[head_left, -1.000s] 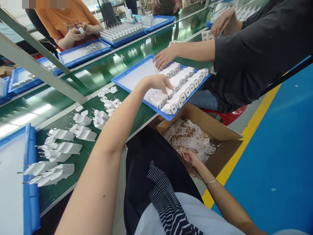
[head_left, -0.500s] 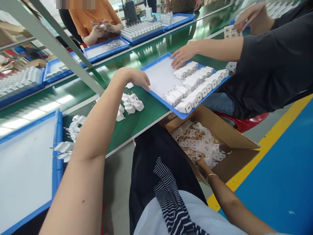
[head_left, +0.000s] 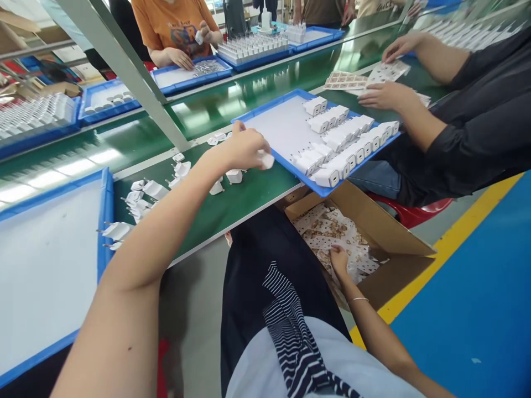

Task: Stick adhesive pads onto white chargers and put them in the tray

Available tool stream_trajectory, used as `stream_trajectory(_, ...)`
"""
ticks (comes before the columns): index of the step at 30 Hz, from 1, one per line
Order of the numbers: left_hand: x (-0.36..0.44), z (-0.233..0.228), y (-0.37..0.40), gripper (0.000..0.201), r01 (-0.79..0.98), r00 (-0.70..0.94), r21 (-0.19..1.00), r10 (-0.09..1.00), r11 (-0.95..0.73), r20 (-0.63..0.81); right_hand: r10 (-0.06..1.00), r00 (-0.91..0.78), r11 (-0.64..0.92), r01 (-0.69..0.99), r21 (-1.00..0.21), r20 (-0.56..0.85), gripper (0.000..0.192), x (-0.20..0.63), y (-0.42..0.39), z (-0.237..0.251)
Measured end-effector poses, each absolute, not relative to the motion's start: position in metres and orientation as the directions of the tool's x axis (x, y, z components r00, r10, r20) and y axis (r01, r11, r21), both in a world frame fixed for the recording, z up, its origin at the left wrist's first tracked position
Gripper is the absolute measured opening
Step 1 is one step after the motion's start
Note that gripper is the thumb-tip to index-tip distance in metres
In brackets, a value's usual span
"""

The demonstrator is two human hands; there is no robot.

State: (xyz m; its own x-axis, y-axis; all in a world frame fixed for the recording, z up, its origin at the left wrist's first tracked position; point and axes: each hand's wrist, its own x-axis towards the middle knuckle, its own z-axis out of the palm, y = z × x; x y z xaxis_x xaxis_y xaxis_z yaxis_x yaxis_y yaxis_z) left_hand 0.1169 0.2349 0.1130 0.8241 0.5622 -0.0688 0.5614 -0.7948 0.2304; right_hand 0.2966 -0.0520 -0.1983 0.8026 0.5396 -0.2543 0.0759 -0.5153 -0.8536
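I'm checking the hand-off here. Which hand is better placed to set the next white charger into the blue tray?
Left. The left hand already holds a white charger beside the blue tray; the right hand is down in the cardboard box.

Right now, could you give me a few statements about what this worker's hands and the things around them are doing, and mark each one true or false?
1. The left hand holds a white plug over the green table. True.
2. The right hand is on the blue tray. False: it reaches into the cardboard box of sticker sheets beside the lap.
3. White plugs stand in rows on the blue tray. True.
4. The cardboard box sits on the green table. False: it sits below the table edge.
5. Loose plugs lie scattered on the table. True.
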Motion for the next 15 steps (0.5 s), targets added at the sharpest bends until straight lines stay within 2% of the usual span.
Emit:
stream_trajectory(2, 0.108, 0.118, 0.215, 0.031, 0.447, 0.819, 0.615, 0.573, -0.65, 0.01, 0.544, 0.826, -0.381, 0.083, -0.921, -0.15, 0.027, 0.293, -0.037, -0.18)
stream_trajectory(3, 0.104, 0.117, 0.201, 0.033, 0.346, 0.803, 0.795, 0.596, -0.499, 0.025, 0.551, 0.83, -0.295, 0.099, -0.95, -0.085, 0.026, 0.29, -0.031, -0.167)
stream_trajectory(4, 0.1, 0.114, 0.185, 0.033, 0.222, 0.783, 0.926, 0.622, -0.305, 0.018, 0.559, 0.829, -0.205, 0.121, -0.971, -0.015, 0.025, 0.285, -0.025, -0.152)
stream_trajectory(5, 0.097, 0.108, 0.167, 0.034, 0.085, 0.754, 0.992, 0.656, -0.091, -0.005, 0.566, 0.823, -0.115, 0.145, -0.983, 0.055, 0.025, 0.279, -0.02, -0.134)
stream_trajectory(6, 0.094, 0.1, 0.148, 0.035, -0.016, 0.748, 0.995, 0.662, 0.097, -0.052, 0.574, 0.81, -0.031, 0.169, -0.985, 0.121, 0.026, 0.272, -0.017, -0.115)
stream_trajectory(7, 0.092, 0.092, 0.129, 0.035, -0.106, 0.739, 0.971, 0.67, 0.216, -0.069, 0.583, 0.791, 0.049, 0.192, -0.98, 0.185, 0.027, 0.264, -0.014, -0.094)
stream_trajectory(9, 0.089, 0.078, 0.096, 0.034, -0.214, 0.726, 0.919, 0.684, 0.33, -0.076, 0.611, 0.721, 0.227, 0.237, -0.945, 0.328, 0.023, 0.249, -0.012, -0.053)
stream_trajectory(10, 0.087, 0.072, 0.083, 0.035, -0.249, 0.719, 0.902, 0.692, 0.351, -0.071, 0.625, 0.64, 0.375, 0.256, -0.891, 0.447, 0.02, 0.242, -0.011, -0.035)
stream_trajectory(12, 0.085, 0.067, 0.064, 0.036, -0.291, 0.706, 0.886, 0.706, 0.36, -0.055, 0.612, 0.497, 0.569, 0.262, -0.779, 0.614, 0.023, 0.231, -0.01, -0.006)
stream_trajectory(15, 0.079, 0.066, 0.053, 0.036, -0.315, 0.683, 0.885, 0.73, 0.342, -0.039, 0.583, 0.407, 0.669, 0.252, -0.7, 0.703, 0.031, 0.224, -0.007, 0.016)
